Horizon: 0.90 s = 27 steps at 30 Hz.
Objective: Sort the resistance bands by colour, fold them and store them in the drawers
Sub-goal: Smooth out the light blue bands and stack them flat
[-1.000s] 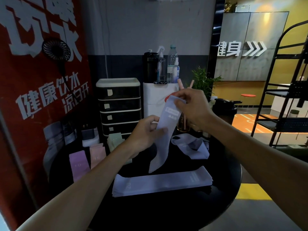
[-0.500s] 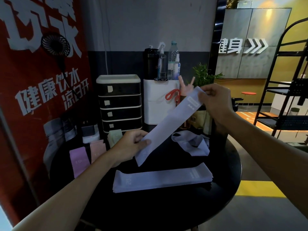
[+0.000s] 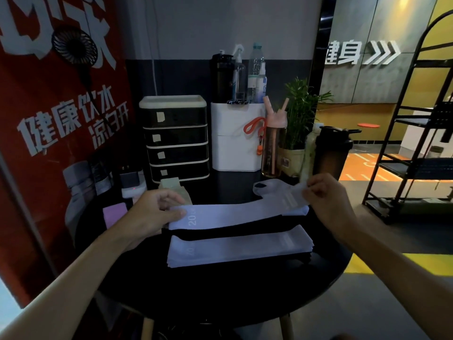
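Note:
A pale lilac resistance band (image 3: 235,214) is stretched flat and level just above the round black table (image 3: 220,290). My left hand (image 3: 157,212) pinches its left end and my right hand (image 3: 323,195) pinches its right end. Below it lies a flat stack of lilac bands (image 3: 237,249). Another loose lilac band (image 3: 267,187) is crumpled behind the held one. A pink band (image 3: 114,215) and a green band (image 3: 171,185) lie at the left. The black drawer unit (image 3: 175,138), with several drawers all shut, stands at the table's back.
A white box (image 3: 235,141) with bottles behind it, a pink drinking bottle (image 3: 273,146), a potted plant (image 3: 297,126) and a black shaker (image 3: 331,153) line the back. A red banner (image 3: 49,119) stands at the left, a black metal rack (image 3: 416,143) at the right.
The band hung from my raised right hand; both hands have pulled it taut, turned it level and lowered it to just above the stack on the table.

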Each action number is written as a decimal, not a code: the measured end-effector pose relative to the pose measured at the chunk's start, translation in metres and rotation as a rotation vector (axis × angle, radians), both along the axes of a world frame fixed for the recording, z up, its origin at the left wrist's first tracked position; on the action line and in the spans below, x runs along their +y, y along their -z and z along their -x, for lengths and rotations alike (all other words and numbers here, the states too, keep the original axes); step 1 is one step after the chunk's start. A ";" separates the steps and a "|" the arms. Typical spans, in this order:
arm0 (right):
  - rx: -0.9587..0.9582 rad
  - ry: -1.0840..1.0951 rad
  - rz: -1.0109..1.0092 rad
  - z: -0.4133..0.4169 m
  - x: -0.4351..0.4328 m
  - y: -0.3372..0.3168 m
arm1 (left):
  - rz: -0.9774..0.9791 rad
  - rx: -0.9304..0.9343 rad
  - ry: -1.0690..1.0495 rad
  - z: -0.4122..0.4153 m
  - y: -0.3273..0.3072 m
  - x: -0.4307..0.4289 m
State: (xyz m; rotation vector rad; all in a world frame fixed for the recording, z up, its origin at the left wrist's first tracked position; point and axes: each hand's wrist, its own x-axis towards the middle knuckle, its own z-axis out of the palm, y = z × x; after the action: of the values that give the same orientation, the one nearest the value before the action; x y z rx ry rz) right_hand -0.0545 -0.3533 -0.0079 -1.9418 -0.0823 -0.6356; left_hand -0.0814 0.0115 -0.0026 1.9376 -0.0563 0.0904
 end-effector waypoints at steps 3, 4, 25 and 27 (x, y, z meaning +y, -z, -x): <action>0.037 -0.005 0.107 0.013 0.002 0.024 | -0.085 -0.039 -0.033 0.006 0.010 0.004; 0.038 -0.012 0.121 0.016 0.002 0.032 | -0.114 -0.053 -0.045 0.008 0.013 0.005; -0.074 0.015 0.347 0.027 0.001 0.074 | -0.359 -0.136 0.015 0.014 0.043 0.005; -0.079 0.008 0.348 0.027 0.001 0.074 | -0.371 -0.141 0.019 0.014 0.045 0.005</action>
State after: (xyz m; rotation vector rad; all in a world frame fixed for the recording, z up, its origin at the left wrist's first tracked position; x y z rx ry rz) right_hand -0.0814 -0.3527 -0.0817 -2.2505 -0.2483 -0.7419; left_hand -0.0957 0.0166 -0.0473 2.2977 -0.1975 0.2169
